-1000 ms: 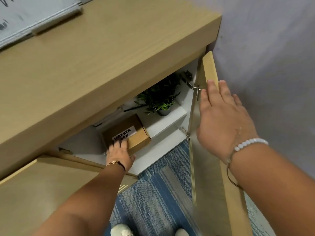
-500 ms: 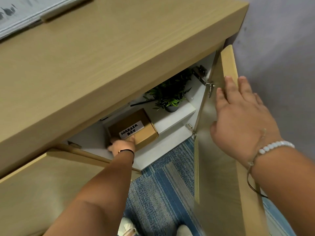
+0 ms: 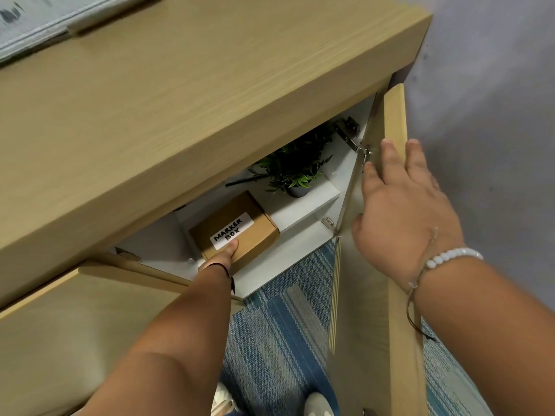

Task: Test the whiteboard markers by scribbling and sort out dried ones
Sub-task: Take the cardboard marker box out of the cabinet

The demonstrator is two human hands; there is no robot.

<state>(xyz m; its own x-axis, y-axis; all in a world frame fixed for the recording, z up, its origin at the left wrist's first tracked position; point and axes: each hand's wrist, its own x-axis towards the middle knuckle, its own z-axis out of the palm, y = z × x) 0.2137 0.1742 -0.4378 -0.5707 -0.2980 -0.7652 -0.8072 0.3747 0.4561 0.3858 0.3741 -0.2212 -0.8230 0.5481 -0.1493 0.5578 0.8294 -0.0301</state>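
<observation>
A brown cardboard box [image 3: 240, 217] with a white label reading "MARKER BOX" sits on the white shelf inside an open cabinet. My left hand [image 3: 220, 258] reaches into the cabinet and grips the box's near edge, thumb on top beside the label, fingers hidden under it. My right hand [image 3: 399, 205] lies flat with straight fingers against the open right cabinet door [image 3: 393, 121]. No markers are visible. A whiteboard's corner [image 3: 27, 22] leans at the top left on the cabinet top.
A small potted green plant [image 3: 295, 172] stands on the shelf behind the box, with a dark thin stick [image 3: 243, 180] beside it. The left cabinet door [image 3: 75, 325] is open below. Wooden cabinet top [image 3: 180, 85] overhangs. Blue striped carpet [image 3: 279, 331] and my shoes lie below.
My left hand has shifted from lying on top of the box to gripping its near edge with the thumb on top. The right hand stays on the door.
</observation>
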